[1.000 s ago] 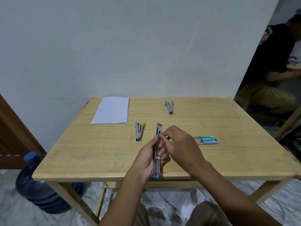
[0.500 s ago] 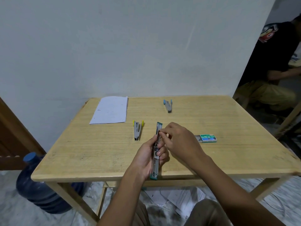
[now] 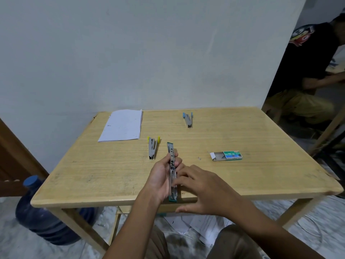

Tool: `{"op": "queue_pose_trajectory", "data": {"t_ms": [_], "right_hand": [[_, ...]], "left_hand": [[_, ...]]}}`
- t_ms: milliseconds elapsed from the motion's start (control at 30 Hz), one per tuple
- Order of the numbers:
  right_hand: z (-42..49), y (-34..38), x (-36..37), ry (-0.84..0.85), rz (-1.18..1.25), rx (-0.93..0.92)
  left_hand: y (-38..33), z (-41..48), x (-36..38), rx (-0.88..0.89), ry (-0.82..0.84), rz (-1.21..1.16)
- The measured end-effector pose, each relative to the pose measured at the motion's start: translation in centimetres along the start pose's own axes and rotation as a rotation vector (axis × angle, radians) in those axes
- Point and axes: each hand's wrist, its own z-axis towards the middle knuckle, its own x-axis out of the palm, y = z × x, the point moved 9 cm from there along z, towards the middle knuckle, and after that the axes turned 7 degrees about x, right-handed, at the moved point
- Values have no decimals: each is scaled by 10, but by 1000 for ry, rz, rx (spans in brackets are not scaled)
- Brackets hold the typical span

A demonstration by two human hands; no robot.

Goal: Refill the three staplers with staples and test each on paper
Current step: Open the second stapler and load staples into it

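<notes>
A: Where is the green stapler (image 3: 172,172)?
B: Lower centre, opened flat, left hand (image 3: 160,179) grip clamped on it.
A: Right hand (image 3: 202,191)?
B: Fingers apart beside it; staple box (image 3: 226,156) right on desk (image 3: 261,174)

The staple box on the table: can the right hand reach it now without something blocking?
Probably yes. The right hand is open beside the green stapler held in the left hand, and only bare table lies between it and the staple box.

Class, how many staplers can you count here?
3: green stapler opened in the left hand; yellow stapler beside it on the table; blue stapler farther back.
</notes>
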Motion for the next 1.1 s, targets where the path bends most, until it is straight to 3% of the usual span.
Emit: {"op": "queue_pose_trajectory", "data": {"t_ms": [200, 300, 400, 533, 633, 733, 833, 1100], "right_hand": [[-5, 2, -17, -256, 22, -7], [-4, -18, -30, -365, 281, 143], [-1, -48, -38, -466, 588, 411], [4, -78, -21, -393, 778, 774], [7, -88, 5, -279, 1054, 923], [14, -79, 19, -161, 1361, 950], [21, -70, 20, -144, 1551, 955], [21, -76, 19, -264, 1600, 1017]], "left_hand": [[5, -1, 2, -37, 12, -36], [8, -6, 8, -85, 43, -85], [12, -13, 17, -115, 108, -27], [12, -16, 25, -98, 180, 79], [12, -15, 25, -98, 215, 102], [13, -16, 26, -105, 257, 108], [14, -18, 29, -122, 260, 111], [14, -18, 30, -133, 295, 133]]}}
